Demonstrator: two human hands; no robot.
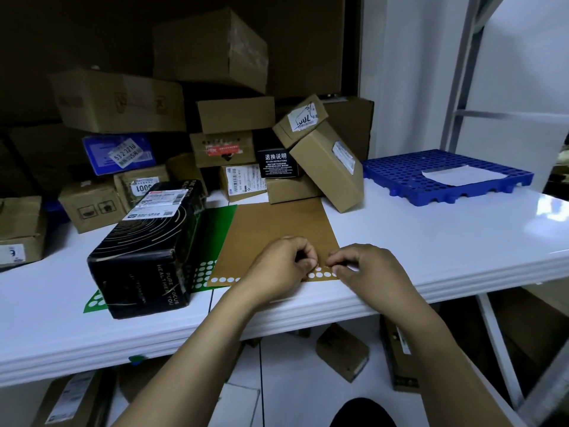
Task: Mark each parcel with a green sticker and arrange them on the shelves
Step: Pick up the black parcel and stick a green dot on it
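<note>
- The left hand point(278, 266) and the right hand point(374, 274) meet at the near edge of a thin, flat brown sticker sheet point(277, 223). The fingers of both are curled tight, tips almost touching each other, pinching at the row of white round gaps there. Whether a sticker is already lifted cannot be told; the fingers hide it.
- The brown sticker sheet lies flat on the glossy white table point(431, 238), its near edge close to the table's near rim.
- Just left of it, partly under its left edge, lies a green sticker sheet point(220, 221) with its own white round gaps. That is the colour the task asks for.
- A long black film-wrapped cardboard parcel point(147, 251) with a white shipping label sits on the green sheet's left part and pins it.
- A single sticker should be feather-light, limp and tacky. It is best taken by one edge with a fingernail while the other hand holds the sheet, which may slide on the slick tabletop.
- The black parcel looks stiff and fairly heavy, its wrap slippery. Its long sides suit a two-handed hold.
- At the far side is a loose pile of brown cardboard boxes point(234, 114), and at the far right a blue perforated plastic pallet point(400, 167).
</note>
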